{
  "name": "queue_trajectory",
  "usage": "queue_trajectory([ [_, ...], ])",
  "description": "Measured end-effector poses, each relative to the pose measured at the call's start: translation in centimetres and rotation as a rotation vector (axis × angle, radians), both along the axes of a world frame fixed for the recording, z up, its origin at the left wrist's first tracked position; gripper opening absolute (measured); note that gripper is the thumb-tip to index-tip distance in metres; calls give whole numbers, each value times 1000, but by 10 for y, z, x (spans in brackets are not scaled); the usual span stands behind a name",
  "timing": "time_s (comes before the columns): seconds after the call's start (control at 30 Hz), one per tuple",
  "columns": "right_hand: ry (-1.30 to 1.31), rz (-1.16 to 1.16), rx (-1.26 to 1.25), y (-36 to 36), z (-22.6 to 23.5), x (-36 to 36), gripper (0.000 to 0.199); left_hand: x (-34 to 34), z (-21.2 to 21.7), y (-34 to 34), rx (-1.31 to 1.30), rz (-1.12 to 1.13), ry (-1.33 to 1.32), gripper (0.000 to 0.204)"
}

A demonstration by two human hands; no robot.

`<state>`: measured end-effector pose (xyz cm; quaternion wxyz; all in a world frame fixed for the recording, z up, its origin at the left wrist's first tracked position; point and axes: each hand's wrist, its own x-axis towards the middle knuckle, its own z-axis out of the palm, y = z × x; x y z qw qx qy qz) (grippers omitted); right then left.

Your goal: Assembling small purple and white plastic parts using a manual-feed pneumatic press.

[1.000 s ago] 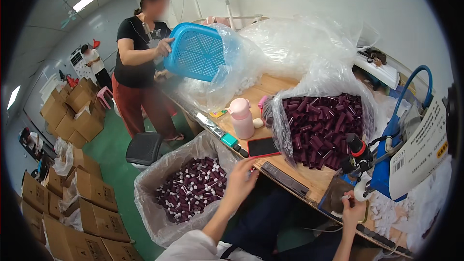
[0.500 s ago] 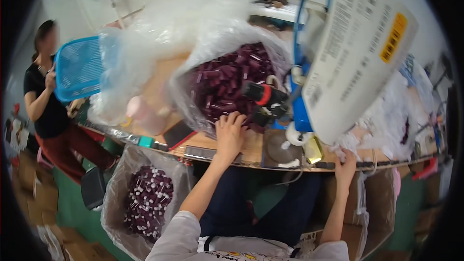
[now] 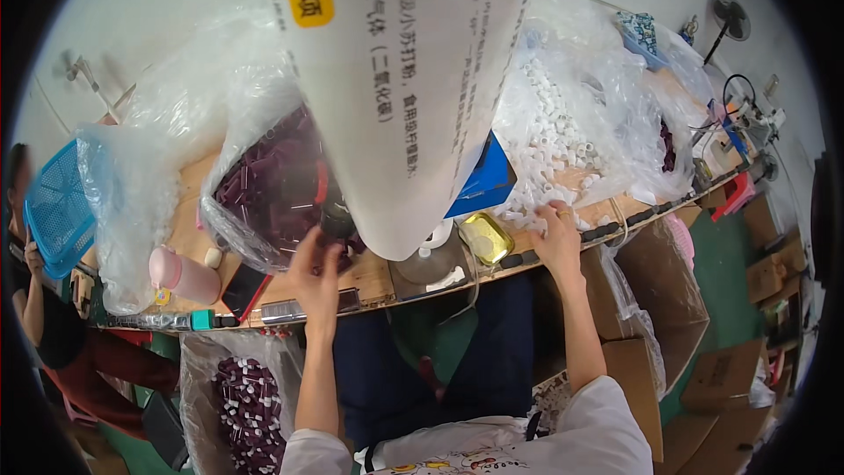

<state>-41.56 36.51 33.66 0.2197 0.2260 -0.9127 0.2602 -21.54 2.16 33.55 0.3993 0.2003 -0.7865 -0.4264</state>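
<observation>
My left hand (image 3: 315,274) is by the near edge of a clear plastic bag (image 3: 230,233) full of dark purple, glossy tube-like pieces (image 3: 264,171). Its fingers are smeared by motion, and I cannot make out whether a piece is in them. My right hand (image 3: 557,237) reaches over the table edge to a spread of small white caps (image 3: 563,136). Its fingers are bent but apart, with nothing visible between them. A large curled white printed sheet (image 3: 396,62) hangs in front, covering the middle of the bench and part of the purple pile.
Between my hands are a yellow-green dish (image 3: 486,239) and a blue box (image 3: 483,180). A pink bottle (image 3: 185,274) and a dark red-edged phone-like slab (image 3: 245,292) lie left. Below stands a lined bin (image 3: 198,361) of purple-and-white pieces. A person holds a blue basket (image 3: 60,211).
The view has swung to the right, bringing more white caps into sight. My left hand has lifted off the purple pieces toward the table edge. My right hand remains at the caps.
</observation>
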Motion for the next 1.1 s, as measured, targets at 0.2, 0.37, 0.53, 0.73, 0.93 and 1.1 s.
queue_trajectory([
  [0.2, 75, 395, 292, -18, -12, -44, 11, -9, 29, 58, -318, -345, 42, 36],
  [0.37, -4, 431, -25, -32, 5, -33, 12, 0, 29, 70, -22, -389, -10, 36],
  [0.53, -353, 371, -339, -36, 7, -10, 14, -4, 24, 68, -59, -480, -29, 34],
  [0.73, -78, 219, -171, -17, 5, -26, 23, -20, 21, 70, 203, -387, 30, 21],
  [0.93, -299, 307, 85, 32, 18, -28, 19, -52, 38, 69, -133, -427, -106, 25],
  [1.1, -126, 332, 257, 35, 7, -28, 22, -55, 26, 87, -185, -355, -181, 33],
])
